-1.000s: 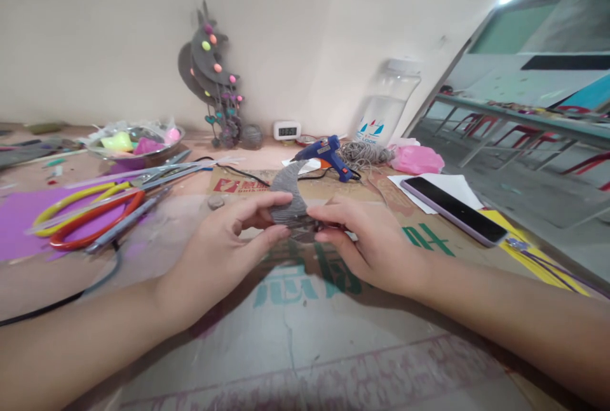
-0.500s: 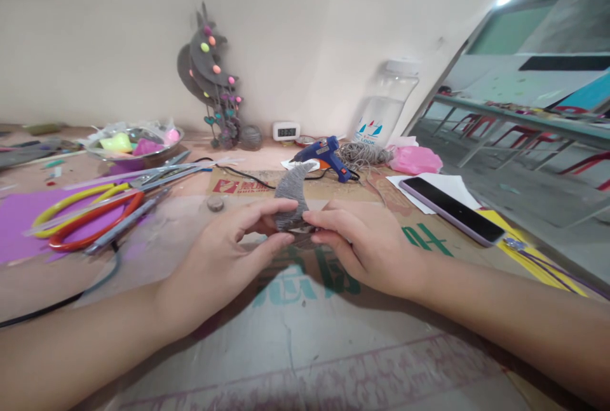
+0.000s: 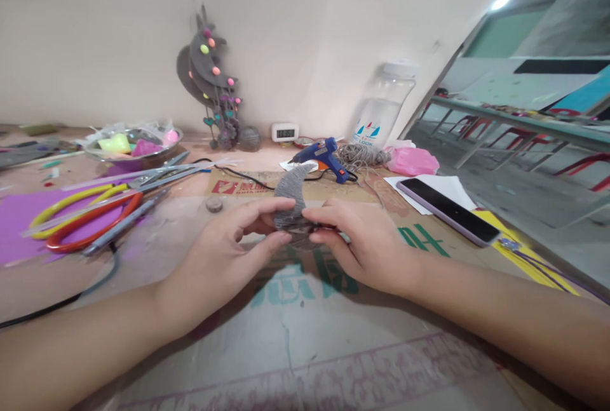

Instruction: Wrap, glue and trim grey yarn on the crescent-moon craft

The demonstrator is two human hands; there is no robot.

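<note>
A grey, yarn-wrapped crescent shape stands on edge over the flattened cardboard at the middle of the table. My left hand pinches its lower left side between thumb and forefinger. From the right, my right hand presses fingers against the crescent's lower end, closed on it. What lies under the right fingers is hidden.
A blue glue gun and a tangle of grey yarn lie behind the crescent. A phone rests at right on white paper. Orange and yellow scissors, a bowl of coloured clay, a clear jar and a finished crescent ornament stand left and back.
Both hands stay pinched on the crescent with only slight shifts of the fingers. The view has dipped a little.
</note>
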